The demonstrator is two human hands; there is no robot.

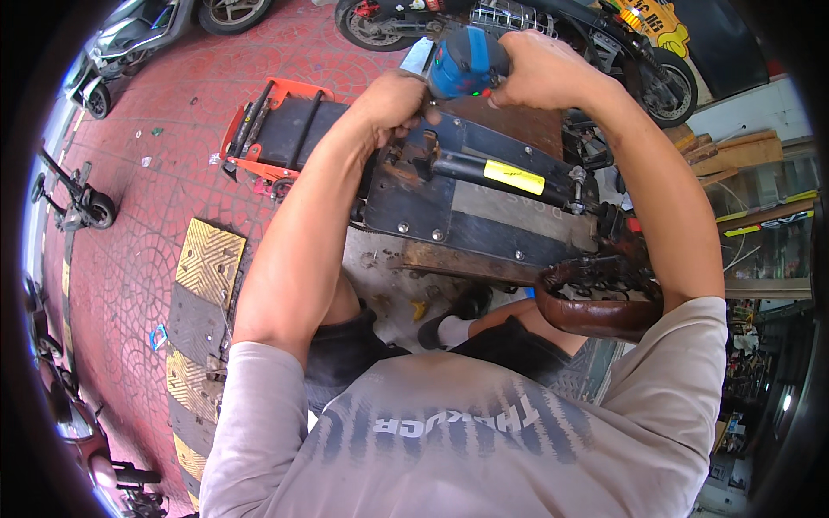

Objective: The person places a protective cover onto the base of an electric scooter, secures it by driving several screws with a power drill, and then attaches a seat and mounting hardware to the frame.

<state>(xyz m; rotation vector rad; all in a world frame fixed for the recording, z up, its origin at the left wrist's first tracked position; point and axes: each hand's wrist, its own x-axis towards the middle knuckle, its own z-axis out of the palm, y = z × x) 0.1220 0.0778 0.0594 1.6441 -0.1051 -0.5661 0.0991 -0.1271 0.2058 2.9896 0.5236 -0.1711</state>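
Note:
My right hand (546,72) is wrapped round a blue cordless power drill (466,62), held above the far side of a black scooter deck (410,203). At the front of the drill is my left hand (390,105), its fingers curled in; what they pinch is hidden. The deck lies on a worn wooden bench (423,257), with bolt heads along its edges. Across it runs a black tube (462,166) with a yellow label (514,176). A rusty bracket sits at the tube's left end, just below my left hand.
A brown padded tray (596,318) full of dark small parts stands near my right elbow. An orange-and-black scooter part (275,134) lies beyond my left forearm. Parked motorbikes (596,47) line the far side. Yellow-and-black ramps (207,263) lie on red paving.

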